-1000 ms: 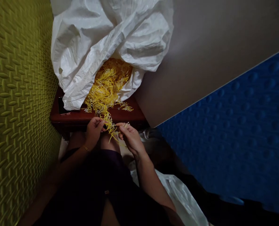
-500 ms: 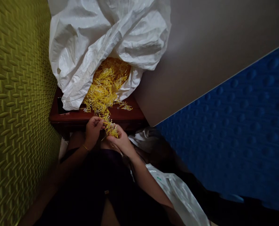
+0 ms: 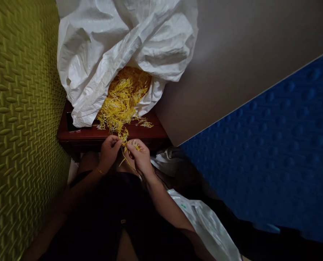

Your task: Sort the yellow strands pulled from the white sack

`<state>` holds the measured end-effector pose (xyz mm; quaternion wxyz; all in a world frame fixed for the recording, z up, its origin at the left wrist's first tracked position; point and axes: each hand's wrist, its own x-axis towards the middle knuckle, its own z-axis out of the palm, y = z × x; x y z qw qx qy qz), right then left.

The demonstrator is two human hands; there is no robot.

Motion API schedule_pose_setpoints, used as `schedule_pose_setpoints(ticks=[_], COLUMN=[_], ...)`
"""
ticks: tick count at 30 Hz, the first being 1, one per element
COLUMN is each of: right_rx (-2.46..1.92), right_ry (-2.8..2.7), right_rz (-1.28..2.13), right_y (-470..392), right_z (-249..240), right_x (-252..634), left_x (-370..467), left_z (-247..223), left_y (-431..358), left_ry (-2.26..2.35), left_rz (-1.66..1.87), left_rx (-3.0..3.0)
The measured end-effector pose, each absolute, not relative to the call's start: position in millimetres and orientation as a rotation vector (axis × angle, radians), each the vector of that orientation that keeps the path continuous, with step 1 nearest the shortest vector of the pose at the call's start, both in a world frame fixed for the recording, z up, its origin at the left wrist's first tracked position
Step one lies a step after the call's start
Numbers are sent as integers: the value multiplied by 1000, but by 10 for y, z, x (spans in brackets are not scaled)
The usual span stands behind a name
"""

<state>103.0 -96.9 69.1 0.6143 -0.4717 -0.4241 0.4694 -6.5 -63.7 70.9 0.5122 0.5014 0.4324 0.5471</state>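
Just below the frame's centre, the left hand (image 3: 109,154) seems to pinch thin yellow-and-white strands (image 3: 123,135), thumb and forefinger nearly together; the right hand (image 3: 142,157), fingers curled in, holds a small tuft (image 3: 135,145) of them close beside it. The step in hand looks like picking at strands; any pull would call for a light, steady pinch. Toward upper centre, a crumpled white plastic sack (image 3: 96,72) gapes, its yellow tangled heap (image 3: 120,99) spilling onto a dark red stand (image 3: 150,135).

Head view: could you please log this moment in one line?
left hand: pinching yellow strands | right hand: holding strands | white sack: strand pile at mouth
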Motion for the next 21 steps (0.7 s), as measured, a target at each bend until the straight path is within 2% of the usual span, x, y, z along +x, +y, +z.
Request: schedule_pose_setpoints(ticks=[5,12,14,19,21], right_rx=[-1176,-1280,-1283,-1202,-1196], right_ry=[-1173,-1441,-1309,-1157,-1185], right_rz=[943,486,557,1140,1209], right_y=[-974,-1038,-1007,-914,-904], right_z=[618,515,533,605,611], right_x=[1051,1088,1107,1144,1145], left_x=[-64,37,50,-5,-34], left_z=[655,549,564,636,663], left_y=[-597,-535,-519,-523,-550], left_ry=[1069,1049,1038,1073,1112], left_rz=[1313,1335,1336,1344,1343], left_rx=[1280,1313,1296,1391,1482])
